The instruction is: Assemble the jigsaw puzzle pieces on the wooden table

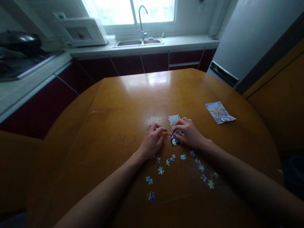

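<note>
A partly joined jigsaw puzzle (174, 119) lies on the wooden table, a narrow upright strip with a pale blue top and a dark blue figure at its lower end. My right hand (189, 132) rests over its right side, thumb and fingertips pinched at a small puzzle piece (171, 133) on the left edge. Part of the strip is hidden under that hand. Just left of the puzzle is my left hand (152, 139), its index finger stretched towards the strip and the thumb apart below; nothing shows between them. Several loose puzzle pieces (161, 171) lie nearer me, between my forearms.
A creased picture sheet (220, 112) lies on the table (133, 104) at the right. Beyond the table are a counter with a sink (129, 43), a microwave (82, 32) and a stove with a pan (23, 41). A fridge (249, 34) stands at the right.
</note>
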Available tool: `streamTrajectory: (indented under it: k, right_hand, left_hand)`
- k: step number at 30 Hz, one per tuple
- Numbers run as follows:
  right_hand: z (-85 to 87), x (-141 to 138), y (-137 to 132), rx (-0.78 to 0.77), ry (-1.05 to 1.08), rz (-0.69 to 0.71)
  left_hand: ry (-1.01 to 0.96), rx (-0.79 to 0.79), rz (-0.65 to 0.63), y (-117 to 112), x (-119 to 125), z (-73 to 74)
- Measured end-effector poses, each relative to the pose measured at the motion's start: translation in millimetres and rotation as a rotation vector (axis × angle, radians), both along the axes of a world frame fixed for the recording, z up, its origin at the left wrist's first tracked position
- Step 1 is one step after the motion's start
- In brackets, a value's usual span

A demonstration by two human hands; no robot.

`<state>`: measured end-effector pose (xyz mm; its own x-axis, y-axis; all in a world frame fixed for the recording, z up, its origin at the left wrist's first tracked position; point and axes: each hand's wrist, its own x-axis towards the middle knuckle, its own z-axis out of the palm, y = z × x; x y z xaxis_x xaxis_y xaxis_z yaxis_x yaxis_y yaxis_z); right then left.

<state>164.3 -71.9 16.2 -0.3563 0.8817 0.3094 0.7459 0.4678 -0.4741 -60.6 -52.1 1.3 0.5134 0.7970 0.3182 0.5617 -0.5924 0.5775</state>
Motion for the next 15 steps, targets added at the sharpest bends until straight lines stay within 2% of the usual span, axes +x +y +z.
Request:
streamTrajectory:
  k: [8, 15]
  right_hand:
    - [-3.0, -2.2, -0.8, -0.003, -0.014, 0.005]
    - [-0.9, -1.4, -1.3, 0.002, 0.009, 0.007]
  left_hand:
    - [0.003, 0.009, -0.03, -0.4, -0.6, -0.9]
    - [0.051, 0.033, -0.116, -2.0, -2.1, 0.5]
